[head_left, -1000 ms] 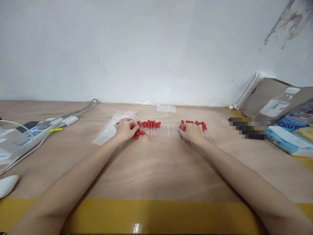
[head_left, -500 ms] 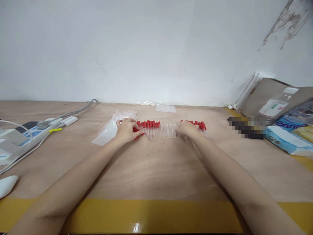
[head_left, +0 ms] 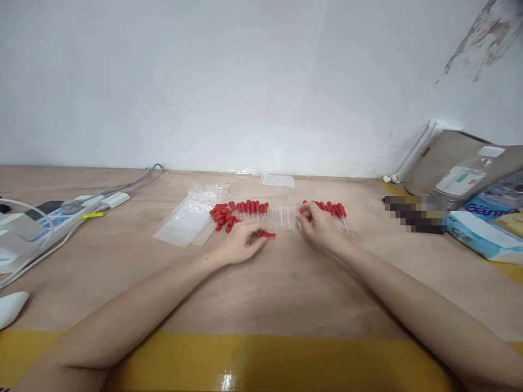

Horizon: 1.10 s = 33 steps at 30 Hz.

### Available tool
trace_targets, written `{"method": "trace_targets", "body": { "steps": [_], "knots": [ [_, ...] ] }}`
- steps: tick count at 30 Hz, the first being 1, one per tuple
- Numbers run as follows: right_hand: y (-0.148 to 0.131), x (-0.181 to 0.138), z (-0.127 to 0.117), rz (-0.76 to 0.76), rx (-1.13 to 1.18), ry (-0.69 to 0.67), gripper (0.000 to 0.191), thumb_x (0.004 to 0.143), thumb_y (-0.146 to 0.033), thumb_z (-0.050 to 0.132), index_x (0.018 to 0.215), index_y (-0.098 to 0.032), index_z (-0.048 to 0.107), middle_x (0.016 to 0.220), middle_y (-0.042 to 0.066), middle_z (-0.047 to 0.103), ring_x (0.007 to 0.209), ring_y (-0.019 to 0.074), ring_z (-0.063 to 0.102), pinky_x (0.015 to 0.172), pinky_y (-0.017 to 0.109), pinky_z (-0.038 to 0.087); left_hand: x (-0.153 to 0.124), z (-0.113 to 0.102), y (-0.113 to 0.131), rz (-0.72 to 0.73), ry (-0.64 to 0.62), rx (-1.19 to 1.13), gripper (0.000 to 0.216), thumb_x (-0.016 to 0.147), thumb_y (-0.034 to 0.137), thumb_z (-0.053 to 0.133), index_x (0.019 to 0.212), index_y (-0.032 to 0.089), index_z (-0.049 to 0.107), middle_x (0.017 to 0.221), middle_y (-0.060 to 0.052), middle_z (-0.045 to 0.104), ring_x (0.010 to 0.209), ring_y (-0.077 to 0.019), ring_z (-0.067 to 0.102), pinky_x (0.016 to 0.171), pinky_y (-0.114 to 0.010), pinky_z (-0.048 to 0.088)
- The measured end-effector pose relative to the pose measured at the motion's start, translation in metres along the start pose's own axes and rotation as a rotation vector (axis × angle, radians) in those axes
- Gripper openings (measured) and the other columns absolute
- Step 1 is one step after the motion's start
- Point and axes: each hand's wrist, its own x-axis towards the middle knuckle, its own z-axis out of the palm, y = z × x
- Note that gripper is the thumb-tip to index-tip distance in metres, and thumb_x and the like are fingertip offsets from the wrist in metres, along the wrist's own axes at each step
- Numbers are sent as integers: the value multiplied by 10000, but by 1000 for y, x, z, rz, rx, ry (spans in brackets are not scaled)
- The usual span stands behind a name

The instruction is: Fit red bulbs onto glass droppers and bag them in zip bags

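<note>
So the left hand [head_left: 240, 243] has a single red bulb [head_left: 268, 234] pinched between thumb and fingers, its narrow end poking out to the right, just on the near side of the row of clear tubes [head_left: 281, 218]. The right hand [head_left: 321, 224] is at the right end of that row, fingertips drawn close together; can't tell if there's a tube between them, too small and blurry.

Loose bulbs [head_left: 220, 214] sit in a pile left of the hands, and red-topped droppers [head_left: 250, 207] fan out between the pile and the tubes. More capped droppers [head_left: 338, 210] lie beyond the right hand, partly hidden.

My two cents: keep the bulb pinched lightly so its mouth doesn't squash, and leave that end clear of your fingers. For thin tubes, I'd take one from the row's end, gently and straight, since sideways pressure could snap it.
</note>
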Motion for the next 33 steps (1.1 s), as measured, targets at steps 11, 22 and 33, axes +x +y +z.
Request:
{"method": "trace_targets", "body": {
  "steps": [11, 22, 33],
  "knots": [
    [-6, -37, 12, -365, 68, -15, 160, 846, -201, 429, 867, -167, 585, 761, 60, 566, 704, 153, 522, 659, 296, 436, 0, 33, -3, -23, 73, 171, 128, 815, 264, 536, 819, 189, 640, 867, -33, 601, 847, -172, 524, 788, -304, 411],
    [-11, -39, 10, -348, 159, 22, 175, 873, -221, 412, 889, -174, 579, 765, 54, 561, 720, 145, 520, 645, 270, 432, -4, 28, -3, -128, 141, -39, 116, 881, 229, 413, 938, 179, 501, 769, -1, 624, 694, -129, 580, 646, -245, 431],
    [-12, -39, 15, -386, 129, 44, 220, 870, -259, 434, 931, -168, 625, 715, 45, 574, 662, 137, 520, 632, 275, 406, -3, 28, -2, -2, 159, -82, 190, 859, 256, 480, 978, 188, 612, 930, -32, 661, 835, -148, 612, 739, -248, 469]
  ]
}}
